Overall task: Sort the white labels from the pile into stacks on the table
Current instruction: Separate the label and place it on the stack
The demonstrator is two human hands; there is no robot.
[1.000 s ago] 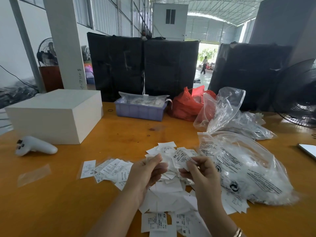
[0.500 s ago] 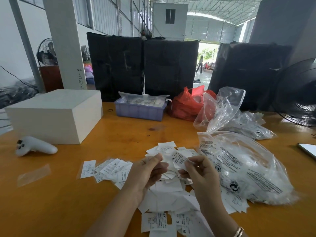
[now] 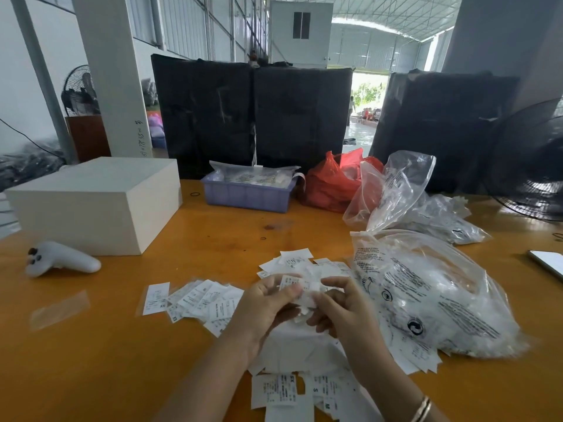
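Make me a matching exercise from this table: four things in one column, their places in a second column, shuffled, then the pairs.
Things
1. white box
2. purple tray
3. red bag
4. white controller

Places
A. just right of the purple tray
B. table's near left, in front of the box
C. far centre, by the black bundles
D. far left of the table

Pairs: 1-D, 2-C, 3-A, 4-B

- Both hands meet over the pile of white labels [image 3: 304, 345] on the orange worktop [image 3: 91, 360]; the left hand [image 3: 262, 309] and right hand [image 3: 341, 309] pinch a small bunch of labels [image 3: 301, 287] between them.
- A fanned row of labels [image 3: 195, 300] lies left of the hands.
- A clear bag of labels [image 3: 426, 293] sits just right.
- A white box [image 3: 94, 202], white controller [image 3: 61, 260] and purple tray [image 3: 246, 196] stand farther back.
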